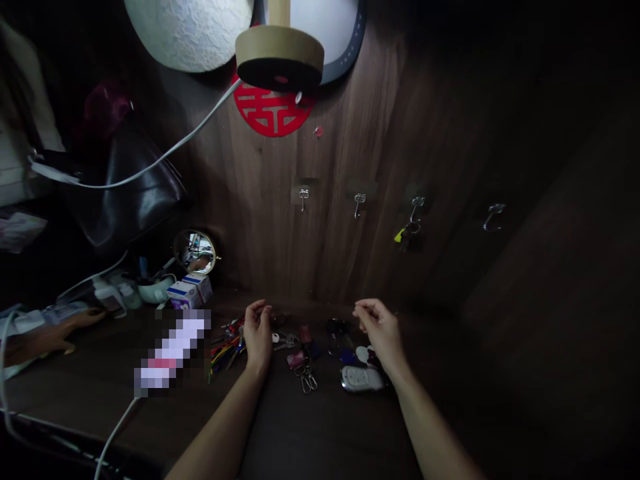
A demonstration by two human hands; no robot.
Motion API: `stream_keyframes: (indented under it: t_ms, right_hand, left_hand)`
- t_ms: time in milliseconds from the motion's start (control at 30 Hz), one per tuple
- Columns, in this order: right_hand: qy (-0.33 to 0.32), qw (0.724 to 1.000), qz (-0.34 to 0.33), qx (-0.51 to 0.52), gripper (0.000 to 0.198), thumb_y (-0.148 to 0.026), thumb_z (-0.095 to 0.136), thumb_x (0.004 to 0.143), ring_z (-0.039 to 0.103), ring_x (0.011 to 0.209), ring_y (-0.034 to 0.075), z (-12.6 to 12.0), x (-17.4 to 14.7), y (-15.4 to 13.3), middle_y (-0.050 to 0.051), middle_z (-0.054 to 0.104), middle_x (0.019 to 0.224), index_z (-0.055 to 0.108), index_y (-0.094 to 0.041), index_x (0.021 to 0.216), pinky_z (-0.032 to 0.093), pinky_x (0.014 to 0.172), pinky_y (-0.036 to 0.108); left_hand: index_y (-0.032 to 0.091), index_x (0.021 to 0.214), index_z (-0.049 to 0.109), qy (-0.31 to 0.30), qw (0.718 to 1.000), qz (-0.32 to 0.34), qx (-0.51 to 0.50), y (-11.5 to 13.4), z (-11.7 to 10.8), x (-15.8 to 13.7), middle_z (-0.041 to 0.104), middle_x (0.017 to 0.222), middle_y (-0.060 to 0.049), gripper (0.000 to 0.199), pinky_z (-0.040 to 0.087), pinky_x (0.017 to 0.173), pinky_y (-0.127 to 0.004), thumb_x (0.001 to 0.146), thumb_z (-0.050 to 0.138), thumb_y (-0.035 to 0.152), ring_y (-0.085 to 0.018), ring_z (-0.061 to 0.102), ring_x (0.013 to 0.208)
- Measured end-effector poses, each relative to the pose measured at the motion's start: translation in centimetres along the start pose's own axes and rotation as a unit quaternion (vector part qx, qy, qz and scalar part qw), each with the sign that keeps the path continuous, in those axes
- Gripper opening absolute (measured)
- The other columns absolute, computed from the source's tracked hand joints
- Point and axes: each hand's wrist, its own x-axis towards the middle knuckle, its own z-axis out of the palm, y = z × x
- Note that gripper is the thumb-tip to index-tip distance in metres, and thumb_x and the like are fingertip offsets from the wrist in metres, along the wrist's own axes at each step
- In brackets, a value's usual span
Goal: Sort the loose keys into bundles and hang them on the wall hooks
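Observation:
Above the dark tabletop, my left hand (259, 337) has its fingers curled in, close to a bunch of keys with colourful straps (227, 353). Whatever its fingers hold, if anything, is hidden. My right hand (383, 330) is closed too, fingertips bent together toward the left; I cannot make out anything in them. Below it lies a silver-grey remote fob (361, 379), with round blue and white key tags (349, 356) beside it. Between my hands are loose keys (286, 342), a reddish tag (296, 360) and metal clasps (309, 381).
Four metal hooks line the wooden wall, including the leftmost hook (304, 200); keys with a yellow tag (401, 235) hang from one. A lamp (280, 57) overhangs. At left are a round mirror (196, 252), small boxes (190, 291), a dark bag (135, 187) and a white cable (117, 427).

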Motion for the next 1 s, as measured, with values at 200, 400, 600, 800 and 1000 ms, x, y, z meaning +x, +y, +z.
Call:
stream_keyframes:
  t_ms: [200,400,600,800,1000]
  right_hand:
    - [-0.097,0.988,-0.048,-0.11,0.018,-0.037,0.055,0.077,0.056,0.057,0.015,2.0,-2.7,1.7,0.001,0.062,0.069,0.062,-0.021,0.081,0.043,0.052,0.025]
    - [-0.24,0.934,-0.132,-0.232,0.017,-0.027,0.045,0.083,0.061,0.075,0.018,2.0,-3.8,2.4,0.0,0.066,0.081,0.062,-0.026,0.083,0.044,0.063,0.027]
    - [-0.259,0.916,-0.143,-0.271,0.016,-0.022,0.044,0.083,0.062,0.077,0.018,2.0,-4.1,2.3,-0.001,0.066,0.084,0.06,-0.027,0.084,0.044,0.069,0.029]
    - [-0.267,0.911,-0.152,-0.274,0.017,-0.022,0.044,0.084,0.062,0.077,0.019,2.1,-4.0,2.4,-0.001,0.066,0.085,0.06,-0.028,0.086,0.044,0.071,0.031]
    - [-0.226,0.918,-0.199,-0.257,0.02,-0.019,0.043,0.085,0.061,0.082,0.019,2.3,-4.1,1.8,0.001,0.066,0.087,0.06,-0.027,0.09,0.046,0.075,0.032]
  left_hand:
    - [0.017,0.093,0.051,0.018,0.999,0.009,0.026,-0.1,-0.5,0.7,0.061,0.082,-0.003,0.024,0.048,0.068,-0.027,0.076,0.051,0.033,-0.016,0.061,0.075]
    - [0.019,0.095,0.055,-0.067,0.931,0.144,0.328,0.6,-1.5,0.4,0.064,0.086,-0.006,0.019,0.044,0.072,-0.031,0.083,0.045,0.03,-0.021,0.06,0.081]
    - [0.019,0.085,0.062,-0.119,0.781,0.202,0.58,0.8,-1.7,-0.1,0.064,0.09,-0.01,0.017,0.038,0.078,-0.036,0.082,0.049,0.03,-0.027,0.055,0.092]
    - [0.019,0.076,0.06,-0.144,0.834,0.218,0.485,0.7,-1.2,-0.2,0.063,0.082,-0.007,0.021,0.04,0.076,-0.034,0.085,0.044,0.03,-0.023,0.056,0.085]
    - [0.018,0.072,0.058,-0.186,0.953,0.095,0.221,1.0,-0.1,-1.3,0.062,0.066,0.0,0.028,0.043,0.061,-0.024,0.082,0.048,0.042,-0.016,0.059,0.065]
